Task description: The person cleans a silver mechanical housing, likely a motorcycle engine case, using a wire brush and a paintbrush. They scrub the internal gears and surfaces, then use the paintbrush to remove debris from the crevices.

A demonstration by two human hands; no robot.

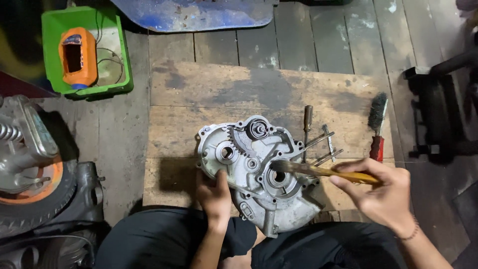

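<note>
A grey cast-metal engine case cover [259, 184] lies on a wooden board [199, 99] in front of my knees. It has a toothed gear segment [239, 142] and round bearing holes. My left hand [214, 194] grips the cover's lower left edge. My right hand [383, 189] is closed on the yellow handle of a paintbrush [318, 171], whose bristles rest over the cover's central hole.
A screwdriver [308, 124], thin metal rods [326, 149] and a red-handled wire brush [377, 124] lie on the board to the right. At the back left stands a green tub [124, 60] holding an orange container [78, 57]. A wheel and engine parts [30, 164] crowd the left.
</note>
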